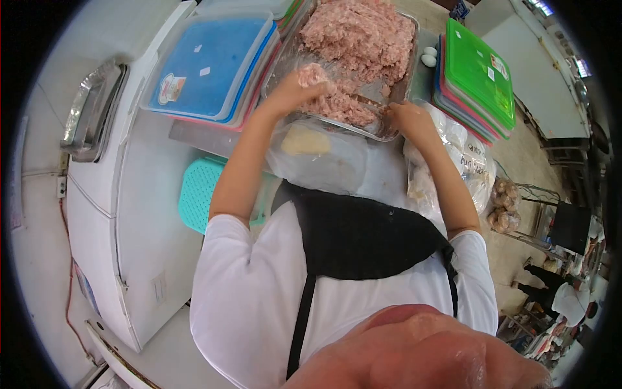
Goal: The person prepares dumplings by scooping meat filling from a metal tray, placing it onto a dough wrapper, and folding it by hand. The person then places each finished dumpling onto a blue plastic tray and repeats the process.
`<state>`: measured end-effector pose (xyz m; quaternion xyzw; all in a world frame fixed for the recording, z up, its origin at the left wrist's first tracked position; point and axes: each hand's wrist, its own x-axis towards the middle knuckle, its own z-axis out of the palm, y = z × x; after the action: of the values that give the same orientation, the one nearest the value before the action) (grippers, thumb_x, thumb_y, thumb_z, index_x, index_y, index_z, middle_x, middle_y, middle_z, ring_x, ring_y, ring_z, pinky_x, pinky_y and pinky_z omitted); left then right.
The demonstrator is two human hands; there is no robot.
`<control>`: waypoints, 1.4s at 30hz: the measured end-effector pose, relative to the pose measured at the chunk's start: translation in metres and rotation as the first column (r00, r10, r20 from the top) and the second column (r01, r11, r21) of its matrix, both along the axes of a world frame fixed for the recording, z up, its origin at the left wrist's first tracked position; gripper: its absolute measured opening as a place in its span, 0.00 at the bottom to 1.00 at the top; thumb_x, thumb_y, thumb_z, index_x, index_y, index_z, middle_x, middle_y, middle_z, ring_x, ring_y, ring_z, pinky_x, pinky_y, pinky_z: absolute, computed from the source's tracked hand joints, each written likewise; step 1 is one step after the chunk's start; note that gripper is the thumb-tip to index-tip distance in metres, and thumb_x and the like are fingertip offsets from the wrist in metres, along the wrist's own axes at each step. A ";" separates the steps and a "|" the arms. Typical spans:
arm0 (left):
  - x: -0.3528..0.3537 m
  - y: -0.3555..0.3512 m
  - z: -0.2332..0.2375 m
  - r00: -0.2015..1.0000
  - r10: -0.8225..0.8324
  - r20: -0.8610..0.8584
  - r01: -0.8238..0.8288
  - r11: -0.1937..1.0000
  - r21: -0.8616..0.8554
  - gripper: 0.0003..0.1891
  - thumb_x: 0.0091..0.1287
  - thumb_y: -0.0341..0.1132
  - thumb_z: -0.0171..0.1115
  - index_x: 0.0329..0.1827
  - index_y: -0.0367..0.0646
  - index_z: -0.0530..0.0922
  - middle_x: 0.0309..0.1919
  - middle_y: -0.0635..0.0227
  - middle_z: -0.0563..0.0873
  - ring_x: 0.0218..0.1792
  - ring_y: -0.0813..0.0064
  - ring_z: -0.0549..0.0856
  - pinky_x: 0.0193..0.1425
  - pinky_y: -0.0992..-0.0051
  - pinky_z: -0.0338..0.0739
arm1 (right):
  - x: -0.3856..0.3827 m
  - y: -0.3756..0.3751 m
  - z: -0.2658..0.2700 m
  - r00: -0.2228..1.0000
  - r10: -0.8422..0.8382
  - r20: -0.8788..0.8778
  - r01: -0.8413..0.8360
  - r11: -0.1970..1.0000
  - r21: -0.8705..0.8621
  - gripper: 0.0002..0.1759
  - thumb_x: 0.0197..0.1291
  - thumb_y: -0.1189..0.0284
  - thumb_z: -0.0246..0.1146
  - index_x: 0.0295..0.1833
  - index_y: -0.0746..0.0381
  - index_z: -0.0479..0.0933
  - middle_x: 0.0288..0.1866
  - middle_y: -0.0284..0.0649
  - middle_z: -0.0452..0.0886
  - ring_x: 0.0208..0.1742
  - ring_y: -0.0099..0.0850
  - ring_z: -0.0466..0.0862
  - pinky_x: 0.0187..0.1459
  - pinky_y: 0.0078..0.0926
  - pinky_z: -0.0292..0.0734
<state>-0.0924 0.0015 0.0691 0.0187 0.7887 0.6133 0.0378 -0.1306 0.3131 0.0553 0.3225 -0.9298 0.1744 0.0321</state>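
Note:
Raw ground meat [359, 29] is heaped in a metal tray [405, 81], with a smaller portion along the near edge. My left hand [295, 92] is over the tray's left side, fingers curled around a lump of the meat. At the near right corner of the tray, my right hand [411, 120] is closed, its fingertips inside the rim. A thin, straight, brownish edge extends left from those fingers across the meat; I cannot tell what it belongs to. Just in front of the tray, a clear plastic sheet [334, 172] bears a flat pale-yellow piece [306, 140].
Stacked containers with blue lids [207, 65] stand left, green-lidded ones [476, 71] right. Two eggs [428, 59] sit by the tray. Wrapped packages [476, 165] lie beside my right forearm. A turquoise basket [197, 194] is below left. A person [560, 295] is in the background.

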 end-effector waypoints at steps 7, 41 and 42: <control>0.017 0.019 0.054 0.885 -0.091 -0.458 -0.018 0.974 -0.227 0.33 0.53 0.45 0.75 0.60 0.42 0.75 0.55 0.59 0.82 0.55 0.62 0.80 0.61 0.67 0.72 | 0.015 0.013 0.087 0.817 0.151 0.556 0.106 0.909 -0.402 0.21 0.67 0.61 0.60 0.54 0.67 0.78 0.46 0.49 0.85 0.43 0.30 0.84 0.47 0.26 0.75; 0.018 -0.001 0.078 0.972 -0.216 -0.094 0.169 0.917 -0.360 0.24 0.52 0.41 0.73 0.50 0.38 0.79 0.42 0.62 0.84 0.45 0.70 0.81 0.53 0.72 0.73 | 0.056 -0.035 0.117 0.990 0.046 -0.135 -0.074 0.975 -0.211 0.13 0.62 0.63 0.62 0.49 0.57 0.81 0.39 0.40 0.83 0.38 0.41 0.83 0.39 0.33 0.78; 0.018 -0.005 0.078 0.979 -0.194 -0.069 0.153 0.908 -0.391 0.25 0.52 0.42 0.73 0.50 0.38 0.79 0.43 0.61 0.84 0.46 0.69 0.81 0.54 0.72 0.73 | 0.066 -0.043 0.119 0.977 -0.008 -0.211 -0.039 0.976 -0.215 0.13 0.62 0.62 0.62 0.48 0.55 0.82 0.38 0.38 0.83 0.36 0.40 0.83 0.37 0.34 0.78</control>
<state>-0.0748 -0.0034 0.1476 0.1135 0.8895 0.4394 0.0532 -0.0647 0.2699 0.1738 0.3409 -0.8939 0.2404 0.1641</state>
